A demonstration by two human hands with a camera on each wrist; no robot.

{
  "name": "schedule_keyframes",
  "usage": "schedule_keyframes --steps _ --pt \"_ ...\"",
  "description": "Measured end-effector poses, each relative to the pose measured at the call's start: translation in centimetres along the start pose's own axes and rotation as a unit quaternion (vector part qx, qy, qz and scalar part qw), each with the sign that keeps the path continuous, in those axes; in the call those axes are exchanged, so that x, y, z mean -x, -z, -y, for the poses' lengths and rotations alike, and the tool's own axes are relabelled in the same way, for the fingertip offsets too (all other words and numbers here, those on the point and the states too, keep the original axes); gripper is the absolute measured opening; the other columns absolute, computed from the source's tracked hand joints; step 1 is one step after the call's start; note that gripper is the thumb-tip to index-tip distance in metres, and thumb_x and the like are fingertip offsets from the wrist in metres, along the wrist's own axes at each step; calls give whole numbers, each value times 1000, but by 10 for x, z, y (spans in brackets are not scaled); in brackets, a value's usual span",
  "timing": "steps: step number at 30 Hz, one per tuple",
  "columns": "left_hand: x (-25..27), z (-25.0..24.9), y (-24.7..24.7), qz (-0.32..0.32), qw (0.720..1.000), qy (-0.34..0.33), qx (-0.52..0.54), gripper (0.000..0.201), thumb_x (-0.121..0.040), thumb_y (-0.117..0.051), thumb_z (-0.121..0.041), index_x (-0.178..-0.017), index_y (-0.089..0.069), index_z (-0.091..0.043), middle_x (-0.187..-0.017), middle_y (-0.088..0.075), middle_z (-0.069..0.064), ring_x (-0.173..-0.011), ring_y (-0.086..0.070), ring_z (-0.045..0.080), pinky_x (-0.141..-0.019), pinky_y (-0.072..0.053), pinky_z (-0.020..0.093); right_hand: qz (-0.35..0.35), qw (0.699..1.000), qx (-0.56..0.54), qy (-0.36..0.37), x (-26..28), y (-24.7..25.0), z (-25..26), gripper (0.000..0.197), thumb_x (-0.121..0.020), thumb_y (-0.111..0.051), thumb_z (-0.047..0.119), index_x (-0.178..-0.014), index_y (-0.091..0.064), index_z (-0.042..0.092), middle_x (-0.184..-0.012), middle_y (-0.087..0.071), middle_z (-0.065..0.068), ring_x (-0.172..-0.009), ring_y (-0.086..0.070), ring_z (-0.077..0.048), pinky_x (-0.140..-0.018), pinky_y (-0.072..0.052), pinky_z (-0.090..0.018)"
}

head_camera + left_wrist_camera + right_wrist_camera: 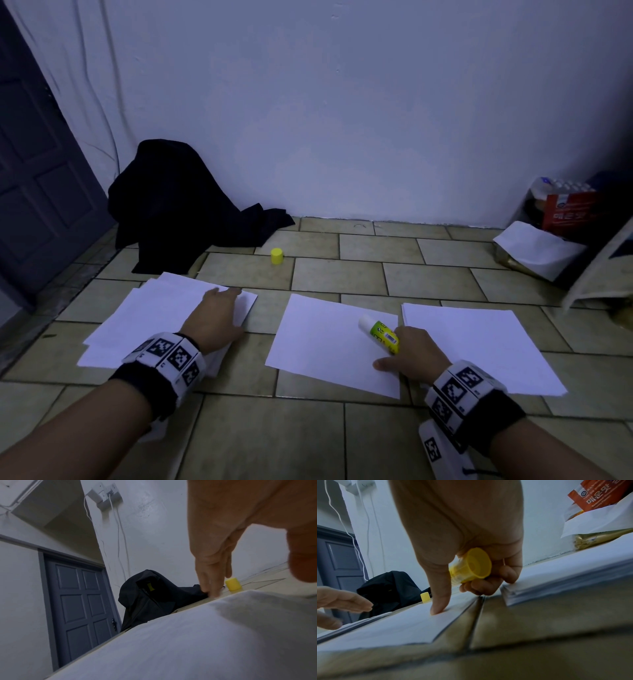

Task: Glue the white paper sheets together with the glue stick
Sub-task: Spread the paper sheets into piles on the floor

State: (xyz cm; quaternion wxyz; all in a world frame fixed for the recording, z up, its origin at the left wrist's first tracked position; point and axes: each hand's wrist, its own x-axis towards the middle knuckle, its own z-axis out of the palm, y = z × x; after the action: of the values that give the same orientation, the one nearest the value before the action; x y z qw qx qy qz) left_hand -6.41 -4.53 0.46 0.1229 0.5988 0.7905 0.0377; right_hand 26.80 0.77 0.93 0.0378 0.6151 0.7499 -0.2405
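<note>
Your right hand (409, 353) grip curled round glue stick (379, 333), thumb pressing middle paper sheet (325, 339). Your left hand (219, 317) grip flat, fingers straight, on left paper pile (144, 318). Third pile (479, 342) right. Yellow cap (276, 256) on floor (342, 270) beyond papers, near black cloth (181, 205).

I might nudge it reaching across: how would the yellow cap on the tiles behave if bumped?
The yellow cap looks small and light, so it would probably skid. Standing on end it seems stable, but tipped over, its round shape would likely roll.
</note>
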Motion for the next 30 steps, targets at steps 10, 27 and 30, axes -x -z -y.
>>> schedule_keyframes --steps 10,27,30 --pt "-10 -1 15 61 995 -21 -82 89 -79 -60 -69 -148 -30 -21 -151 -36 3 -135 -37 24 -106 -38 38 -1 1000 -2 4 0 0 -1 41 -74 -76 42 -74 -39 24 -93 -52 -1 -81 -51 -14 -58 -37 -18" --pt "-30 9 24 96 990 -99 -27 60 -93 -56 -45 -143 -41 -18 -141 -40 6 -133 -34 22 -108 -31 32 3 1000 0 3 -3 0 -2 45 -74 -76 44 -99 -52 15 -96 -52 -1 -85 -52 -14 -69 -41 -22" --pt "-26 16 29 143 982 -119 -44 77 -85 -63 -53 -149 -31 -24 -150 -28 1 -141 -23 20 -114 -25 35 4 1000 1 3 -3 -1 -2 44 -74 -76 44 -94 -48 17 -95 -52 0 -84 -52 -14 -63 -39 -20"
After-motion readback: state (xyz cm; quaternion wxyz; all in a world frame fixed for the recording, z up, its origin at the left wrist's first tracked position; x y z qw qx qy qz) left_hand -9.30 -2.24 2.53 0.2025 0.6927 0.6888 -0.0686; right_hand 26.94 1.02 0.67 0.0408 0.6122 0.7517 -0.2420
